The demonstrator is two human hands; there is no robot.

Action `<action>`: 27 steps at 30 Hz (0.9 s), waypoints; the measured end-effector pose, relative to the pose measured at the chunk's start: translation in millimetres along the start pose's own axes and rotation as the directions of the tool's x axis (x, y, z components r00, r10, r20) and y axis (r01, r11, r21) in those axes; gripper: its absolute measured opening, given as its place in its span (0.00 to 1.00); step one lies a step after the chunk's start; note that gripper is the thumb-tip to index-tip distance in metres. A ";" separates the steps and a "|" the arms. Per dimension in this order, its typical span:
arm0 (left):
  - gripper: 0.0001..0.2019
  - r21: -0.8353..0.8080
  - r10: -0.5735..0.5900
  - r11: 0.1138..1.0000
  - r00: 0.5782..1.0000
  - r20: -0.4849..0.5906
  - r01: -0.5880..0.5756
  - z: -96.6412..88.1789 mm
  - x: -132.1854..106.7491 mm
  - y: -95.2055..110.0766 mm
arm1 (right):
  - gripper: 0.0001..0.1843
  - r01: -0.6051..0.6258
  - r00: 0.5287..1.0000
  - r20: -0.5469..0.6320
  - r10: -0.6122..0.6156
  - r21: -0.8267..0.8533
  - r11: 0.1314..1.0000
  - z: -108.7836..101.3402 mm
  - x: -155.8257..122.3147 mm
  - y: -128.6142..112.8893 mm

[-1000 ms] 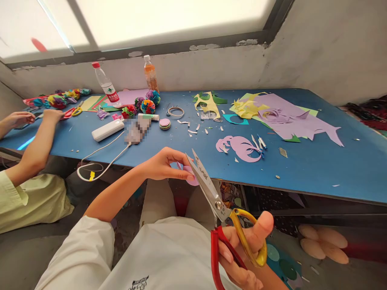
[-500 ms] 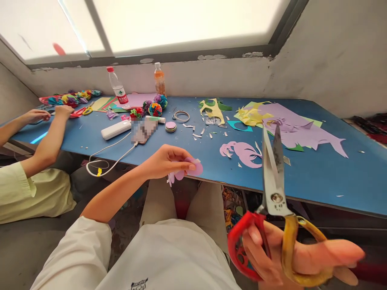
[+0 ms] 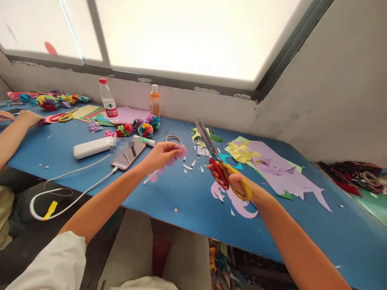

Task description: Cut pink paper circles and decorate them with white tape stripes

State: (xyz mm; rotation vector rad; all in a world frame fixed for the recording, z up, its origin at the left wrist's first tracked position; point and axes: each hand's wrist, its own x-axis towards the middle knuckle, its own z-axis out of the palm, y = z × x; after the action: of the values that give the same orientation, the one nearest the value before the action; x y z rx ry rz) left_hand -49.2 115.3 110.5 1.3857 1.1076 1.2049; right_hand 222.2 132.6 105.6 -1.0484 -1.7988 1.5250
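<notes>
My left hand (image 3: 159,154) is closed on a small pink paper cutout (image 3: 169,162), held just above the blue table (image 3: 187,197) near its middle. My right hand (image 3: 235,184) grips a pair of scissors (image 3: 215,159) with one red and one yellow handle; the blades point up and to the left, over the table. Under my right hand lies a lilac paper shape (image 3: 238,203). Small white paper scraps (image 3: 191,165) are scattered between my two hands.
A phone (image 3: 128,154), a white power bank (image 3: 92,147) with its cable, a glue stick (image 3: 145,140), paper pom-poms (image 3: 145,129), two bottles (image 3: 107,100) and a tape ring (image 3: 172,139) lie to the left. Yellow, green and lilac sheets (image 3: 272,165) lie to the right. Another person's arm (image 3: 13,133) rests far left.
Both my hands have moved forward from my lap to over the table. The scissors swung from the lower right toward the middle, blades now pointing up-left. The view tilted up.
</notes>
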 end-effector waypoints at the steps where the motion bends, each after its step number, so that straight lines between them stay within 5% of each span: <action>1: 0.14 -0.002 0.019 1.000 1.000 -0.008 -0.019 -1.5 10.2 -3.1 | 0.47 -0.014 1.000 -0.006 0.014 -0.028 1.000 -5.4 7.2 -1.0; 5: 0.15 -0.020 -0.043 0.999 0.999 0.012 0.043 -7.6 31.7 -18.5 | 0.36 -0.096 0.994 -0.066 0.092 -0.073 0.993 -7.6 21.6 4.8; 12: 0.24 0.118 -0.129 0.987 0.969 0.208 0.106 8.0 14.5 -39.0 | 0.29 -0.173 0.952 -0.243 0.187 0.078 0.982 34.9 26.0 25.4; 18: 0.19 0.365 -0.001 0.924 0.953 0.304 -0.116 21.2 8.0 -47.2 | 0.29 -0.118 0.958 -0.242 0.151 0.145 0.982 58.8 24.6 19.9; 21: 0.17 0.408 0.188 0.878 0.964 0.186 -0.250 24.9 2.3 -47.3 | 0.27 -0.066 0.962 -0.255 0.095 0.121 0.990 63.2 23.5 19.2; 24: 0.10 0.323 0.406 0.862 0.914 0.026 -0.392 36.3 -14.1 -49.9 | 0.25 -0.005 0.947 -0.320 0.037 0.102 0.995 62.9 23.3 22.1; 25: 0.14 0.248 0.375 0.894 0.926 0.039 -0.373 41.8 -20.6 -52.1 | 0.25 0.021 0.938 -0.345 0.016 0.101 0.995 61.7 23.3 23.4; 27: 0.20 0.077 0.118 0.988 0.973 0.196 -0.135 53.3 -31.0 -58.4 | 0.26 0.065 0.920 -0.393 -0.015 0.114 0.991 58.7 23.0 25.3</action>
State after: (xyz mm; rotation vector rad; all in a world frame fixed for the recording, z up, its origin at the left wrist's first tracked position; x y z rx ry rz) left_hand -1.9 87.3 45.8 1.6262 0.9600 1.0958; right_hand 167.3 121.2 67.4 -1.1518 -1.4208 1.2751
